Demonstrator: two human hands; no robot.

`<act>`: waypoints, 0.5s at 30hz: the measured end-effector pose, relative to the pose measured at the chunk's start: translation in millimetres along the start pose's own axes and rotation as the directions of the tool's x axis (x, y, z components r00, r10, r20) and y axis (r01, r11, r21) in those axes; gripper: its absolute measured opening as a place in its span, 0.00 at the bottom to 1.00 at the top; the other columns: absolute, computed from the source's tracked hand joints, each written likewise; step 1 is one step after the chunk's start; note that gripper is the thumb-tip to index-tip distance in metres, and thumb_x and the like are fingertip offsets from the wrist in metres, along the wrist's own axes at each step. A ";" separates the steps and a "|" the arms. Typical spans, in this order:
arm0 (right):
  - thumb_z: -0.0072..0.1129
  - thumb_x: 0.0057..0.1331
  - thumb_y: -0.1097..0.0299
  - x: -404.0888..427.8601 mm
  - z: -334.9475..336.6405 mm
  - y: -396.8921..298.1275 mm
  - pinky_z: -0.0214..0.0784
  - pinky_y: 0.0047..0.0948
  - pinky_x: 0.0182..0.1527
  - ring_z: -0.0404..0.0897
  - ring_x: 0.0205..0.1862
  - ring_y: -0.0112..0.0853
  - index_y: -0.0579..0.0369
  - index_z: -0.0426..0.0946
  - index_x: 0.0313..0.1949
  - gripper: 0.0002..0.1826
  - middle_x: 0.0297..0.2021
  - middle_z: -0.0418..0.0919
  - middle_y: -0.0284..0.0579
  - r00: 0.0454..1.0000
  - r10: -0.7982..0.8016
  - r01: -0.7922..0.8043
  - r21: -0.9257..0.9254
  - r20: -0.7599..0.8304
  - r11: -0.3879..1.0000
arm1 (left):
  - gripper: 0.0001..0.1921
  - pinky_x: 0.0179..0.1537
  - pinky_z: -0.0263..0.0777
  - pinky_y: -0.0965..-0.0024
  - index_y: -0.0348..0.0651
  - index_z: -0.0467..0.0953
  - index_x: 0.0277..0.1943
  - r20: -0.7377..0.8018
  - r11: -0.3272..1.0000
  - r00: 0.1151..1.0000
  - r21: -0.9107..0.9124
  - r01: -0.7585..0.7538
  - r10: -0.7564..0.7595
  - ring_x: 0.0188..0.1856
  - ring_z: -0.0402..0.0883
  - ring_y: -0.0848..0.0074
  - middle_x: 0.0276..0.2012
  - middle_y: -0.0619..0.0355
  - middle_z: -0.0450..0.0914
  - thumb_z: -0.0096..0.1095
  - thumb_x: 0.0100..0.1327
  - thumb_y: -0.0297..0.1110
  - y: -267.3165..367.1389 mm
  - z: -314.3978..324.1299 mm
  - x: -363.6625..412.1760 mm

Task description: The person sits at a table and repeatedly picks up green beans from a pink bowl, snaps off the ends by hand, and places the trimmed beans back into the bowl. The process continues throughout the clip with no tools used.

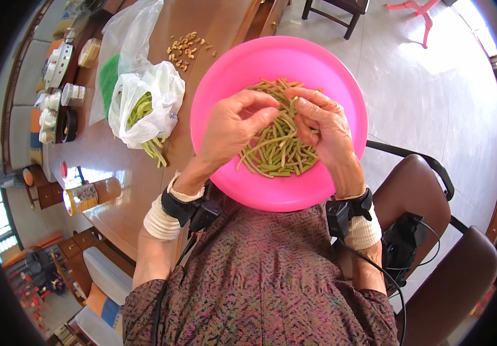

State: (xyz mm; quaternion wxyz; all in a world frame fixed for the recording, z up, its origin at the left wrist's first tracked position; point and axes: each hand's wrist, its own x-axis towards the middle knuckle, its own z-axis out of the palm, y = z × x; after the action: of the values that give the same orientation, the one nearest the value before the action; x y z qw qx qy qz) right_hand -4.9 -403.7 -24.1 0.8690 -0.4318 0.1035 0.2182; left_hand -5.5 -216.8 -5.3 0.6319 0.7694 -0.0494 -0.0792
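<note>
Above a round pink plastic basin point(226, 65), my left hand point(242, 123) is held with thumb and index fingertips slightly apart, and I see nothing between them. My right hand point(324, 123) pinches a short green bean piece point(293, 105) between thumb and fingers. Many cut or snapped green bean pieces point(280, 149) lie in the basin below both hands, with some longer ones among them. The basin sits at my lap, beside the wooden table. On that table, a white plastic bag point(168, 93) holds whole long green beans point(142, 108), several poking out of its lower end.
Peanuts point(183, 49) lie in a loose pile on the wooden table point(144, 186). A clear plastic bag point(131, 34), a green pad point(109, 80), a jar with a yellow lid point(80, 199) and a tea tray point(58, 65) are there too. Brown chairs point(417, 186) stand at my right.
</note>
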 end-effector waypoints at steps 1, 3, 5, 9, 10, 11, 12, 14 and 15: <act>0.56 0.64 0.70 0.2 3.2 0.4 0.42 0.17 0.15 0.56 0.13 0.16 0.62 0.76 0.44 0.11 0.14 0.60 0.27 0.999 -0.031 0.030 -0.030 -0.020 0.999 | 0.08 0.39 0.72 0.79 0.38 0.78 0.43 0.040 0.999 0.998 -0.010 0.041 -0.041 0.34 0.77 0.84 0.33 0.62 0.80 0.62 0.61 0.27 2.1 2.0 0.3; 0.56 0.64 0.69 1.4 6.5 -1.0 0.42 0.17 0.14 0.56 0.13 0.16 0.61 0.76 0.45 0.12 0.15 0.61 0.27 0.998 -0.057 0.054 -0.068 -0.032 0.996 | 0.07 0.36 0.71 0.79 0.35 0.79 0.41 0.036 0.996 0.998 -0.058 0.060 -0.058 0.32 0.76 0.85 0.30 0.63 0.79 0.61 0.62 0.28 7.1 3.8 -1.2; 0.56 0.65 0.69 3.1 5.4 -9.9 0.42 0.17 0.14 0.56 0.13 0.16 0.59 0.76 0.42 0.09 0.15 0.60 0.27 0.993 -0.072 0.060 -0.137 -0.089 0.989 | 0.07 0.36 0.71 0.80 0.34 0.78 0.40 -0.015 0.987 0.997 -0.139 0.076 -0.079 0.31 0.75 0.85 0.30 0.63 0.79 0.61 0.62 0.28 4.4 -7.4 -1.2; 0.52 0.67 0.68 16.0 11.7 -25.2 0.43 0.17 0.14 0.55 0.12 0.17 0.57 0.73 0.35 0.07 0.15 0.55 0.27 0.995 0.006 -0.026 -0.193 -0.102 0.981 | 0.06 0.37 0.70 0.82 0.34 0.79 0.40 -0.107 0.958 0.980 -0.255 0.134 -0.166 0.32 0.76 0.84 0.32 0.62 0.80 0.59 0.63 0.27 0.8 -33.8 -9.0; 0.52 0.67 0.68 18.5 16.4 -27.7 0.43 0.17 0.14 0.55 0.12 0.17 0.57 0.73 0.35 0.07 0.15 0.55 0.27 0.997 0.014 -0.030 -0.208 -0.076 0.978 | 0.07 0.36 0.70 0.82 0.34 0.79 0.40 -0.124 0.957 0.977 -0.253 0.138 -0.174 0.32 0.76 0.84 0.31 0.62 0.80 0.59 0.63 0.27 -0.2 -39.5 -12.9; 0.52 0.67 0.67 21.7 24.4 -28.8 0.43 0.17 0.14 0.56 0.12 0.17 0.58 0.72 0.35 0.07 0.15 0.55 0.27 0.998 0.045 -0.055 -0.248 -0.046 0.967 | 0.07 0.35 0.70 0.82 0.34 0.79 0.40 -0.124 0.967 0.983 -0.235 0.103 -0.135 0.31 0.75 0.85 0.30 0.62 0.79 0.59 0.63 0.28 -4.0 -40.8 -17.1; 0.53 0.67 0.67 25.2 33.6 -30.4 0.43 0.17 0.14 0.56 0.12 0.17 0.58 0.72 0.35 0.07 0.15 0.55 0.27 0.997 0.074 -0.076 -0.288 -0.020 0.954 | 0.07 0.35 0.70 0.82 0.34 0.79 0.40 -0.162 0.968 0.979 -0.236 0.086 -0.126 0.31 0.75 0.85 0.30 0.62 0.79 0.59 0.63 0.28 -3.7 -40.8 -21.2; 0.53 0.67 0.67 36.0 58.1 -33.4 0.43 0.17 0.14 0.57 0.13 0.17 0.58 0.71 0.35 0.07 0.15 0.56 0.27 0.994 0.107 -0.089 -0.324 0.037 0.942 | 0.07 0.35 0.69 0.81 0.34 0.79 0.40 -0.036 0.945 0.980 -0.274 0.179 -0.196 0.31 0.75 0.86 0.29 0.63 0.79 0.58 0.63 0.28 -2.3 -44.1 -30.5; 0.53 0.66 0.67 40.8 71.2 -35.0 0.44 0.17 0.14 0.57 0.13 0.18 0.58 0.71 0.35 0.07 0.15 0.56 0.27 0.990 0.132 -0.105 -0.341 0.057 0.934 | 0.07 0.35 0.69 0.81 0.34 0.79 0.40 -0.077 0.947 0.979 -0.278 0.162 -0.190 0.31 0.75 0.86 0.29 0.63 0.79 0.58 0.63 0.28 -3.9 -48.4 -35.7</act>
State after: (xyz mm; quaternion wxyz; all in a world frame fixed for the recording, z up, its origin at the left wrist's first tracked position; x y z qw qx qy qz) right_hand 47.0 -353.8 28.6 0.7709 -0.5583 0.0561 0.3015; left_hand -31.8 -163.1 2.2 0.7230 0.6804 0.0631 -0.1017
